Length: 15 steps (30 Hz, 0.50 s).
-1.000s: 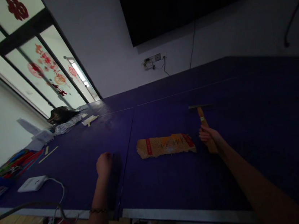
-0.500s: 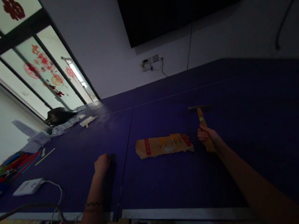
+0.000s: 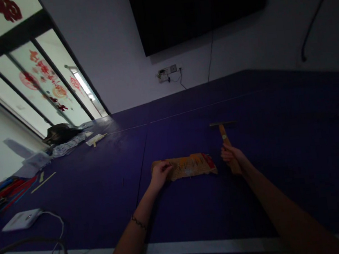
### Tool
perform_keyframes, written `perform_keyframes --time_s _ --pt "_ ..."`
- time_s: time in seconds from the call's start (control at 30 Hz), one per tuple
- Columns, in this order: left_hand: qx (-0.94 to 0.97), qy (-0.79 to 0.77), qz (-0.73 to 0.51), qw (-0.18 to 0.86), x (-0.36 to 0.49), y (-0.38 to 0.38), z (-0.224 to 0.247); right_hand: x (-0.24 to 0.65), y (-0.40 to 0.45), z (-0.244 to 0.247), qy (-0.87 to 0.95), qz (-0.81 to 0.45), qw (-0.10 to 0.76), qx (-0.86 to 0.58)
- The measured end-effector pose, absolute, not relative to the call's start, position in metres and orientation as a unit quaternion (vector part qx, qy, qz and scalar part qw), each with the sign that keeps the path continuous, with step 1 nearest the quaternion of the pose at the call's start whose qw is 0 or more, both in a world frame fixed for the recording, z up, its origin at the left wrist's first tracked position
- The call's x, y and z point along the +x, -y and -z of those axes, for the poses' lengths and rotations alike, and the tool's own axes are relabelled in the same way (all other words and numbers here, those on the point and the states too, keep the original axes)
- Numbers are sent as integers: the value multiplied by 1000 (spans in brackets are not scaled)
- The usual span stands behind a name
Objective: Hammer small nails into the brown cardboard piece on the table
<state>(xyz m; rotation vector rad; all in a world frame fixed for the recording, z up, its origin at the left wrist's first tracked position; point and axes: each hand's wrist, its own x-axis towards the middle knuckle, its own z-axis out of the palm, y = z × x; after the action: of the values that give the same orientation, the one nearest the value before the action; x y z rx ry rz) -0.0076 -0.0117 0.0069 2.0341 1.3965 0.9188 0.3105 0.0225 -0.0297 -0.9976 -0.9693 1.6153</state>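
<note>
My right hand is closed round the wooden handle of a hammer, whose dark metal head points toward the wall. My left hand rests over the left end of a strip of brown cardboard. Its fingers are pinched together, and whatever they hold is too small and dark to make out. Several thin dark nails seem to stand in a row in the cardboard, right of my left fingertips. A thin dark sliver lies on the purple table, left of my left forearm.
At the left are a white box-like device with a cable, coloured strips, papers and a black bag. A seam runs across the table. A dark screen hangs above wall sockets.
My left hand has moved right, from the bare table onto the cardboard's left end, covering its left red band. My right hand keeps holding the hammer. The view has shifted slightly.
</note>
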Motion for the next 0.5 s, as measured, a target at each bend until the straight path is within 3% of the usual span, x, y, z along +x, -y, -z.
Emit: perform_keyframes --time_s 0.5 --pt "780 -492 -316 225 1 6 21 318 -25 38 390 -689 480 -379"
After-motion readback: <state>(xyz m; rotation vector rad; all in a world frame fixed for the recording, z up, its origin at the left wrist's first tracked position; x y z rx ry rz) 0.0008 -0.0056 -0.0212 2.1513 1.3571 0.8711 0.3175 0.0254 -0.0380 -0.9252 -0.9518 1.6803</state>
